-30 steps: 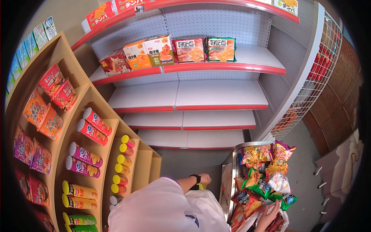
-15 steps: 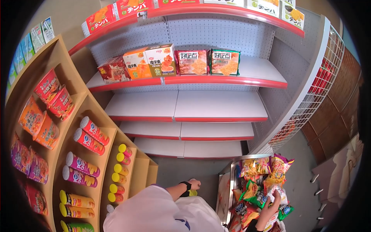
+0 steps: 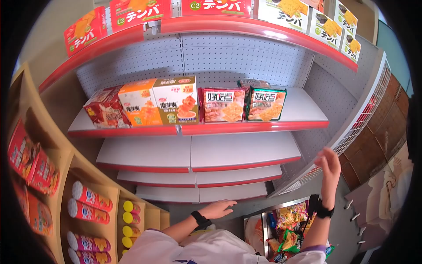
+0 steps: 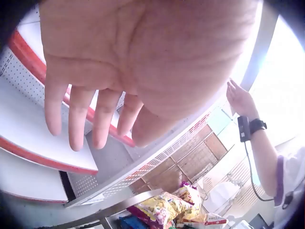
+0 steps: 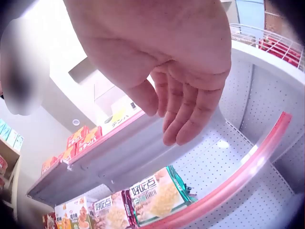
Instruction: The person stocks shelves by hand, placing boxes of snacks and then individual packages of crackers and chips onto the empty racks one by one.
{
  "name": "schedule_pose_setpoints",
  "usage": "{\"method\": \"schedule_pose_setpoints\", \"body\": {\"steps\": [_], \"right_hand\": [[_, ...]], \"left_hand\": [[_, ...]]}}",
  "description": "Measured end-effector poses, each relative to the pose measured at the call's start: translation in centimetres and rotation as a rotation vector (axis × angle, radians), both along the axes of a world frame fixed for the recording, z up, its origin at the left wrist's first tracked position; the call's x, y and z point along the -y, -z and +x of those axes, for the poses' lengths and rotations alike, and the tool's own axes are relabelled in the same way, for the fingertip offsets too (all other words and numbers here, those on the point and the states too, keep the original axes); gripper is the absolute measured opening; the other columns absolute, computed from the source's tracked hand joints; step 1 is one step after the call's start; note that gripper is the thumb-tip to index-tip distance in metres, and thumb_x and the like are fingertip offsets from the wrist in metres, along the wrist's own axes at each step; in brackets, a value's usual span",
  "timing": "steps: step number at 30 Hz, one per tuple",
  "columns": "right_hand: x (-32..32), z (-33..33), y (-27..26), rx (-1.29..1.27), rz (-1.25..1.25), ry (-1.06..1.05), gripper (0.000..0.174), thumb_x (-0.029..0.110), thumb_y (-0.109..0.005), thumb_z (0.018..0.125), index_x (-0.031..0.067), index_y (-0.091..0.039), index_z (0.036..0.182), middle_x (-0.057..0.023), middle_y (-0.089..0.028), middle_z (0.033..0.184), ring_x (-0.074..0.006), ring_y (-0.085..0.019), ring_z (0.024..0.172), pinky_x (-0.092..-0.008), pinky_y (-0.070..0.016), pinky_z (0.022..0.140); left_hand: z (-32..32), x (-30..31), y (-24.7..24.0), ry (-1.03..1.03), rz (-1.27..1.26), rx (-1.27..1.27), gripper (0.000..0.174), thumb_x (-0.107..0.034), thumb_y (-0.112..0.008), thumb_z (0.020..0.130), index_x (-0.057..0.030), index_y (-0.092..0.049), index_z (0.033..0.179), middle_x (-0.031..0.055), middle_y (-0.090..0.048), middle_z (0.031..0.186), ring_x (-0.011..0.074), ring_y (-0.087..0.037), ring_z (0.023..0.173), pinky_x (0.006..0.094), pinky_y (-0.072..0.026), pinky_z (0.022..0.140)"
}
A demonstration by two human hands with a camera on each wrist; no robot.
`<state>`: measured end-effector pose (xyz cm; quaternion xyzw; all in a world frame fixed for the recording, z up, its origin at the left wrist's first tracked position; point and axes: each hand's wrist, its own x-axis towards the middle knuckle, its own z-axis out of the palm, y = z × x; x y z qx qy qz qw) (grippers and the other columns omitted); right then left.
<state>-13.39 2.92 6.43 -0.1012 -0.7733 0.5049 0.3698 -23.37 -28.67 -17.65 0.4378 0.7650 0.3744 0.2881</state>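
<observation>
My left hand is held out low, with its fingers straight and nothing in it, before the lower shelves. In the left wrist view its bare palm fills the top. My right hand is raised at the right end of the shelf unit, fingers loosely bent and the palm bare. Below the right forearm stands a metal-rimmed cart of snack bags, partly hidden by that arm. A green biscuit pack and a red biscuit pack stand upright on the shelf ahead.
Left of the red pack are an orange box, a brown-and-white box and a dark red box. Cracker boxes line the top shelf. A wooden rack with chip cans curves along the left; a wire-mesh panel borders the right.
My right hand has left the snack bags and risen beside the shelf unit. The left hand has opened out and turned. The head view has tilted up toward the shelves.
</observation>
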Motion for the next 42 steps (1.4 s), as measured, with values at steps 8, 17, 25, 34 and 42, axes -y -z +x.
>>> {"method": "schedule_pose_setpoints", "body": {"steps": [8, 17, 25, 34, 42], "right_hand": [[-2.1, -13.3, -8.2, 0.151, -0.039, -0.196, 0.030, 0.022, -0.053, 0.095, 0.0033, -0.054, 0.118, -0.0068, -0.062, 0.100, -0.0131, -0.060, 0.087, -0.0272, -0.0498, 0.077], [-6.1, -25.2, -9.5, 0.471, 0.012, -0.372, 0.051, 0.041, -0.054, 0.094, 0.0022, -0.048, 0.128, -0.0118, -0.058, 0.112, -0.0174, -0.058, 0.096, -0.0302, -0.0508, 0.082], [-5.8, -31.2, -9.8, 0.860, 0.377, -0.500, 0.082, 0.066, -0.048, 0.086, 0.0073, -0.035, 0.142, -0.0189, -0.053, 0.127, -0.0281, -0.053, 0.109, -0.0413, -0.0429, 0.093], [-9.6, -35.2, -6.8, 0.882, 0.185, -0.573, 0.096, 0.062, -0.063, 0.078, 0.0032, -0.027, 0.145, -0.0206, -0.048, 0.133, -0.0282, -0.046, 0.123, -0.0352, -0.0410, 0.099], [-8.2, -35.5, -5.4, 0.753, -0.170, -0.770, 0.092, 0.047, -0.072, 0.078, -0.0047, -0.029, 0.140, -0.0182, -0.051, 0.130, -0.0179, -0.054, 0.113, -0.0288, -0.0482, 0.092]], "left_hand": [[-4.5, 5.4, -1.3, -0.090, 0.057, 0.024, 0.038, -0.019, -0.055, 0.092, -0.0075, -0.050, 0.128, 0.0140, -0.059, 0.115, 0.0257, -0.059, 0.104, 0.0349, -0.0471, 0.089], [-2.6, 7.6, -3.4, -0.286, 0.055, 0.089, 0.040, -0.016, -0.058, 0.090, -0.0061, -0.050, 0.128, 0.0138, -0.061, 0.116, 0.0255, -0.060, 0.104, 0.0345, -0.0473, 0.089], [-1.9, 5.7, -7.6, -0.436, 0.032, 0.026, 0.040, -0.016, -0.056, 0.091, -0.0052, -0.049, 0.129, 0.0139, -0.060, 0.119, 0.0270, -0.059, 0.107, 0.0347, -0.0468, 0.090], [-2.0, 1.2, -9.6, -0.403, 0.045, 0.036, 0.037, -0.021, -0.052, 0.094, -0.0082, -0.049, 0.129, 0.0135, -0.056, 0.124, 0.0316, -0.055, 0.111, 0.0371, -0.0451, 0.092], [-2.7, 0.2, -11.6, -0.382, 0.041, -0.039, 0.036, -0.020, -0.052, 0.094, -0.0072, -0.050, 0.127, 0.0139, -0.056, 0.122, 0.0326, -0.055, 0.110, 0.0378, -0.0452, 0.092]]}}
